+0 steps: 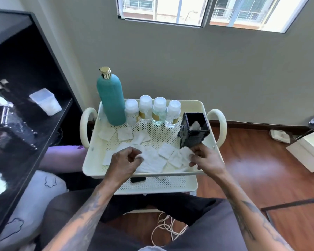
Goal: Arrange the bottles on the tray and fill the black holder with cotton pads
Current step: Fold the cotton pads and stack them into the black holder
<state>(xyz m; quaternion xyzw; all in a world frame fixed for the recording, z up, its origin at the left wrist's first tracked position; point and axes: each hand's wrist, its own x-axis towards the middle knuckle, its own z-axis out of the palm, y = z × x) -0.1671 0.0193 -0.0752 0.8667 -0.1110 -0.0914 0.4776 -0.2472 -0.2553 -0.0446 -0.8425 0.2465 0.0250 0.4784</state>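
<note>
- The tray (205,107) sits in front of me, its far edge lined with bottles: the tall teal bottle (110,100) at far left, four small clear bottles (153,113) standing upright in a row to its right.
- The black holder (193,132) stands at the right of the tray, tilted, mouth open upward, one pad showing inside; it lies just beyond my right hand (206,159), well apart from my left hand (124,161).
- Loose cotton pads (150,161) lie flat across the near half of the tray, between my two hands.
- My right fingers (193,157) are pinched on a pad (186,153) just below the holder — the short lift up and away into its mouth belongs to this hand.
- My left fingers (138,157) are curled together on the edge of a pad — whether they truly grip it I cannot tell.
</note>
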